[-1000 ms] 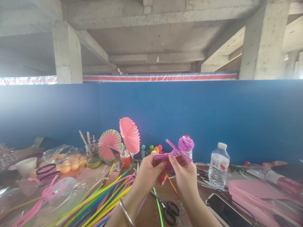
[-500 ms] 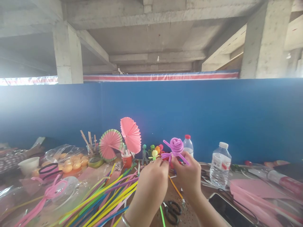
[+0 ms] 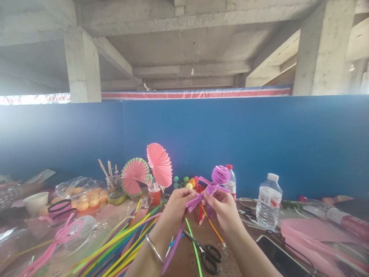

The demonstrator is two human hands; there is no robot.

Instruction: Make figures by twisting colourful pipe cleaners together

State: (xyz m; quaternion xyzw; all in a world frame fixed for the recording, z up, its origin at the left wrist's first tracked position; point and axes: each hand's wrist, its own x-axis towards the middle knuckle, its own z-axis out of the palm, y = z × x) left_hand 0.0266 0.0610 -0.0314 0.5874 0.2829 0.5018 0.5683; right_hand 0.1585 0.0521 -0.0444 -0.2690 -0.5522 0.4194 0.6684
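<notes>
A purple pipe-cleaner figure (image 3: 220, 175) with a coiled round head tilts to the right between my hands. My right hand (image 3: 221, 206) pinches its body. My left hand (image 3: 176, 204) pinches the figure's lower end, and a purple strand (image 3: 173, 248) hangs down beneath that hand. Behind my hands stand small coloured figures, among them a teal one (image 3: 176, 182), partly hidden. Black-handled scissors (image 3: 210, 258) lie below my hands, beside a green strand (image 3: 194, 246) and an orange pencil-like stick (image 3: 213, 227).
Loose pipe cleaners (image 3: 121, 246) spread at the left, near paper fans (image 3: 159, 163), a red cup (image 3: 155, 195) and bagged orange balls (image 3: 89, 200). At the right are a water bottle (image 3: 269, 201), a phone (image 3: 281, 256) and pink sheets (image 3: 314, 234). Another person's checkered sleeve (image 3: 11, 195) shows far left.
The purple figure has tilted and shifted slightly right. My left hand has moved left and turned, uncovering the purple strand and more of the scissors. The other person's arm at far left has shifted.
</notes>
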